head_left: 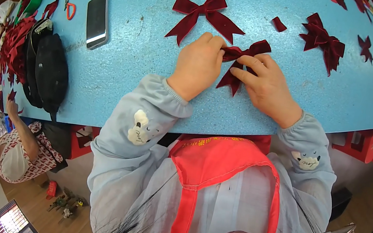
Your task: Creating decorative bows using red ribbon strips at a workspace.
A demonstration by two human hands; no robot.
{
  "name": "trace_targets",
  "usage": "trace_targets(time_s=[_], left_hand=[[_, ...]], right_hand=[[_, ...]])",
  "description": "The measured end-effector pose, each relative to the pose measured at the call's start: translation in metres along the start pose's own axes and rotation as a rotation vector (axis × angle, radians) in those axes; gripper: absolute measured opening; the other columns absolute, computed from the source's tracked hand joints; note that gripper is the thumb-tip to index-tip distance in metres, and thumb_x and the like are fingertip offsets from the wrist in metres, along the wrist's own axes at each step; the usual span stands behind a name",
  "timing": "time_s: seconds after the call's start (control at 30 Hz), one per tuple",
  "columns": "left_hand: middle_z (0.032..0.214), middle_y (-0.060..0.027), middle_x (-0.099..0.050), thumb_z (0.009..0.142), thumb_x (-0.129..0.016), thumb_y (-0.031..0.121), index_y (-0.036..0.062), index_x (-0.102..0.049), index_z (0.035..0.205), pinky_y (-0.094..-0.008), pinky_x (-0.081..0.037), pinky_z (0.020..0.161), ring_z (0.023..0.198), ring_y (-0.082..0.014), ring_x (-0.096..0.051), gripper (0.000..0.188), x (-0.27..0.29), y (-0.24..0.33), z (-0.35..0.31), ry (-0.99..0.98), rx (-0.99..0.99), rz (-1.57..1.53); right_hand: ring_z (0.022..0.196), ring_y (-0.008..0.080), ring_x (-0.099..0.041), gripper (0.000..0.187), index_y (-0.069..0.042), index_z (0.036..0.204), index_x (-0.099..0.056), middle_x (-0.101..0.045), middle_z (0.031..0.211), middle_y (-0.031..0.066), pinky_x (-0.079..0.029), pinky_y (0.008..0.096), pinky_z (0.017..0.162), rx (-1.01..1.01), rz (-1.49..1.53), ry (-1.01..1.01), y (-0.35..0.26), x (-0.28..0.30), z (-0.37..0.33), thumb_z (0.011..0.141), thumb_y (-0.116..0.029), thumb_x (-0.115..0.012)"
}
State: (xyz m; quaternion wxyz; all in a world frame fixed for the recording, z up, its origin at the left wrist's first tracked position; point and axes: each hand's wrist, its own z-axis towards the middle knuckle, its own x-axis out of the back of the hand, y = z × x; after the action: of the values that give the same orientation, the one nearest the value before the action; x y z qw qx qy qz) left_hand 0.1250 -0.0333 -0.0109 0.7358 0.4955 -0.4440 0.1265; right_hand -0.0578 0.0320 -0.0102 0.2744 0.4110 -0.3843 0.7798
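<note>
Dark-red velvet bow (pixel 232 54) lies crosswise between left hand (pixel 198 64) and right hand (pixel 270 88), both pinching it, visible tail (pixel 229 80) toward the blue surface's (pixel 130 73) near edge.

Bright, even light covers the blue tabletop (pixel 108 87), whose edge curves within black fisheye borders.

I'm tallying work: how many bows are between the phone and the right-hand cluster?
2: the far bow lies on the table; the near bow is in the left hand and right hand, partly hidden.
</note>
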Motion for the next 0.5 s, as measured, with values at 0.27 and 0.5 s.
trace_targets(time_s=[0.27,0.5], left_hand=[[0.089,-0.0128,-0.054,0.071,-0.057,0.003,0.0005,-0.058,0.093,-0.0384,-0.046,0.072,0.085,-0.0297,-0.054,0.022,-0.010,0.012,0.000,0.283,-0.458,0.036],[0.100,-0.0131,-0.056,0.070,-0.056,0.001,0.0007,-0.059,0.100,-0.0373,-0.046,0.079,0.094,-0.0302,-0.055,0.030,-0.021,0.017,-0.007,0.078,-0.398,0.225]], right_hand=[[0.091,0.0222,-0.053,0.034,-0.009,0.101,-0.063,-0.057,0.109,0.0061,-0.046,0.0319,0.074,0.012,0.157,0.001,0.024,0.007,-0.004,0.069,0.002,-0.060],[0.083,0.0129,-0.056,0.018,-0.005,0.099,-0.061,-0.061,0.101,0.0038,-0.044,0.0243,0.065,-0.351,0.405,0.121,0.064,0.032,0.021,0.081,-0.002,-0.057]])
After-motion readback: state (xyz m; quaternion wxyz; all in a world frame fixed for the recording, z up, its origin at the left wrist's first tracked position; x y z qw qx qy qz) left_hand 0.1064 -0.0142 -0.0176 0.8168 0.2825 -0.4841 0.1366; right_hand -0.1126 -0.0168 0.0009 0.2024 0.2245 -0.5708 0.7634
